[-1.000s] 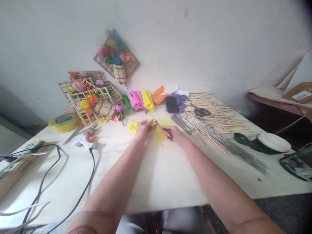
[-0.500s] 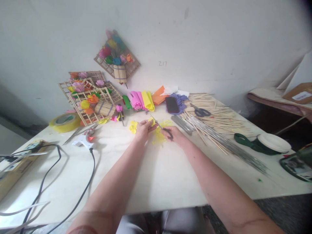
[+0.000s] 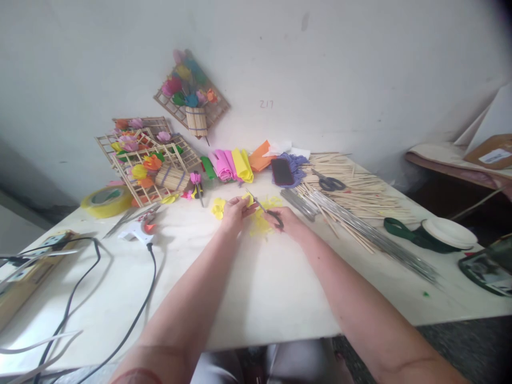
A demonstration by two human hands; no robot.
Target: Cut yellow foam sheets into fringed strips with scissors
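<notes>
My left hand (image 3: 237, 209) pinches a small piece of yellow crepe paper (image 3: 248, 199) between thumb and fingers. In my right hand (image 3: 286, 220) is a pair of scissors (image 3: 273, 215), the fingers through its dark handles. Its blades point up and left, right beside the yellow piece; whether they touch it I cannot tell. Cut yellow pieces (image 3: 218, 208) lie just left of my left hand. Thin yellow scraps (image 3: 262, 226) are scattered on the white table (image 3: 280, 288) under and between both hands.
Crepe paper rolls (image 3: 242, 165), a phone (image 3: 282, 172) and purple yarn (image 3: 298, 168) lie at the back. On the right are wooden sticks (image 3: 360, 197), wires (image 3: 372, 240), spare scissors (image 3: 331, 183) and green ribbon (image 3: 400, 229). Flower frames (image 3: 152, 160), tape (image 3: 107, 200), a glue gun (image 3: 138, 230) and cords stand left.
Almost nothing differs. Both hands keep their places with the paper and scissors; the view has shifted very slightly.
</notes>
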